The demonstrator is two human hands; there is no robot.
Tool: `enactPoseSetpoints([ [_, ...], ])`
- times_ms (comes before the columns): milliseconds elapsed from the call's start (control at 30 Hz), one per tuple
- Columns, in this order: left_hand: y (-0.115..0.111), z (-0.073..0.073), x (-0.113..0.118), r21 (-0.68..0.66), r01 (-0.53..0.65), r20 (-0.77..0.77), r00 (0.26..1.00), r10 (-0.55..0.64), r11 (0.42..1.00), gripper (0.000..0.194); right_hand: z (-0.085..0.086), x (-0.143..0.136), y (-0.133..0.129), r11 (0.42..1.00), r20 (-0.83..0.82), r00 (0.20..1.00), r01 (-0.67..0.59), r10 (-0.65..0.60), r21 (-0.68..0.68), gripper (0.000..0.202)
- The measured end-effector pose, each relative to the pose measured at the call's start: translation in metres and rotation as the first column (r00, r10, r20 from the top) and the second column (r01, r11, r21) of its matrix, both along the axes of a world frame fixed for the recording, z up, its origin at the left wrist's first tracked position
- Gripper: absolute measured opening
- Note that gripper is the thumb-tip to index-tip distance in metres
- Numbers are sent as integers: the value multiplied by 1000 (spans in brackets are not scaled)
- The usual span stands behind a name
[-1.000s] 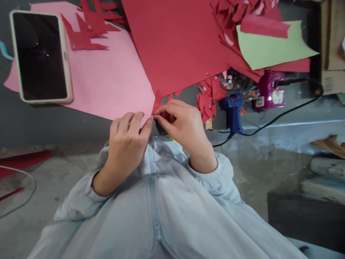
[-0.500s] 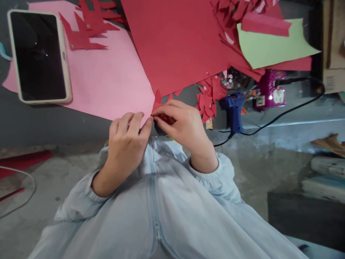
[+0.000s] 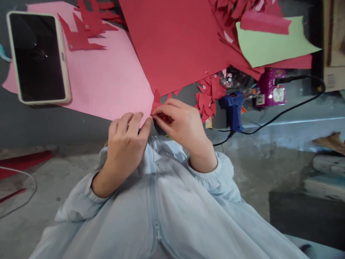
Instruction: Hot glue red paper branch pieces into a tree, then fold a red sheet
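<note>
Near the table's front edge, a small pointed red paper cutout (image 3: 156, 100) stands up between my hands. My right hand (image 3: 187, 124) pinches its lower end between thumb and fingertips. The thumb of my left hand (image 3: 126, 142) presses at the same spot, its other fingers curled over the edge of a pink paper sheet (image 3: 115, 79). My fingers hide part of the cutout. More red paper lies just behind my right fingers. At the upper left, several finished-looking red paper cutouts (image 3: 81, 34), with small round eye-like dots, rest on the pink sheet.
A phone (image 3: 37, 57) lies at the left. A large red sheet (image 3: 175, 43) covers the back middle. Red paper scraps (image 3: 206, 100) sit right of my hands, beside a blue glue gun (image 3: 234, 109) with a black cord. Farther right are a purple box (image 3: 272, 88) and a green sheet (image 3: 269, 45).
Hardly anything differs. Both hands keep their grip on the red cutout, and the view has shifted very slightly.
</note>
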State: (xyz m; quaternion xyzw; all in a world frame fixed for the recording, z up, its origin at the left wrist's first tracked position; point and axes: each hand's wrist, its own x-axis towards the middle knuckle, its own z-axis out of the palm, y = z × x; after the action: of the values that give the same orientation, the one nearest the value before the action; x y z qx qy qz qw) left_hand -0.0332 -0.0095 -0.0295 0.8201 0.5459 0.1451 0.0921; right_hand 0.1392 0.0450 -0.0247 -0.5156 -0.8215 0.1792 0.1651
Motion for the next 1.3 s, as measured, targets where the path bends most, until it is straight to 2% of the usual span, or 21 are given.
enactPoseSetpoints([
  [333,0,1,0,85,21,-79,997,-14,996,38,-4,-2,-7,998,18,999,37,-37,45,22],
  [600,0,-1,1,126,15,-115,993,-1,992,36,-8,-9,-9,992,189,981,22,-45,121,25],
  [733,0,-1,1,120,15,-99,995,-3,993,37,-4,-1,-10,985,82,994,54,-68,161,17],
  [867,-1,-1,0,121,10,-86,996,0,993,39,3,22,-9,972,-83,987,148,-135,181,10],
  [1100,1,-2,8,150,-3,-21,1000,6,989,37,6,53,-11,954,-188,956,255,-225,157,5],
  [1300,9,-9,21,196,104,-144,987,-76,975,55,5,59,-15,956,-248,947,247,-203,161,5],
])
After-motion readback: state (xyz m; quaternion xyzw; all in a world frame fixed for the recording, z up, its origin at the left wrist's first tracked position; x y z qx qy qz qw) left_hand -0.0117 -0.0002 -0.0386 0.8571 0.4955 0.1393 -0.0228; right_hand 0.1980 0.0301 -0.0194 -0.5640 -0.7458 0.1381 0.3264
